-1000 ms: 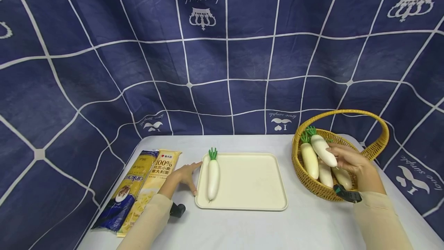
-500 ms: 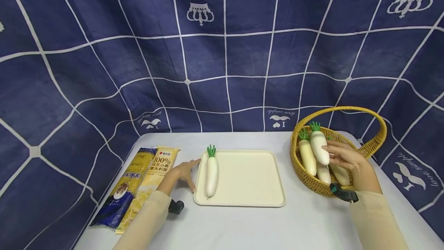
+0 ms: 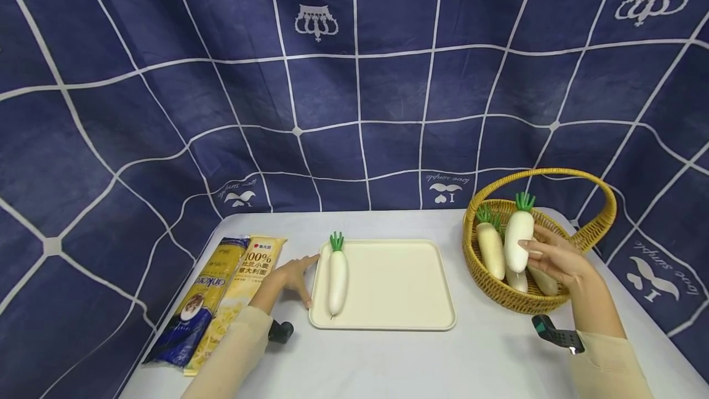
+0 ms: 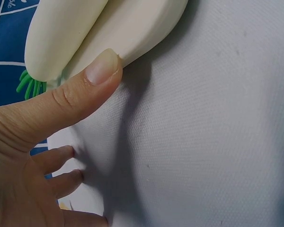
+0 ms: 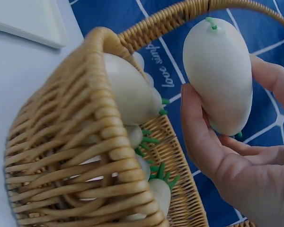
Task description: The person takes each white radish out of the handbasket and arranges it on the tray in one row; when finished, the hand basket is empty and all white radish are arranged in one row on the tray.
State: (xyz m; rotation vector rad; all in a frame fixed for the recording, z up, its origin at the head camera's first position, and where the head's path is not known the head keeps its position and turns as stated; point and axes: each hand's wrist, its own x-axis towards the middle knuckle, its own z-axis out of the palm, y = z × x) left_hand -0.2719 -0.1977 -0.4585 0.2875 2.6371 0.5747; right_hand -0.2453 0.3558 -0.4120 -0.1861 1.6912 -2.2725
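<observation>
A white radish with green leaves (image 3: 519, 242) is gripped between the thumb and fingers of my right hand (image 3: 559, 260), above the wicker basket (image 3: 515, 303). In the right wrist view the held radish (image 5: 217, 71) appears tip first, beside the basket's rim. Several more radishes (image 3: 490, 251) lie inside the basket, partly hidden by the hand. My left hand (image 3: 292, 277) is spread at the left edge of the cream tray (image 3: 396, 285), its thumb touching the rim in the left wrist view. One radish (image 3: 338, 282) lies lengthwise along the tray's left side.
Two pasta packets, one blue and gold (image 3: 196, 303) and one yellow (image 3: 238, 300), lie left of the left hand. The basket's tall handle (image 3: 545, 172) arches over its opening. A blue checked cloth (image 3: 396, 91) hangs behind the white table (image 3: 399, 362).
My right hand has shifted the held radish slightly right over the basket, and it has turned from slanted to nearly upright in the head view. The left hand stays at the tray.
</observation>
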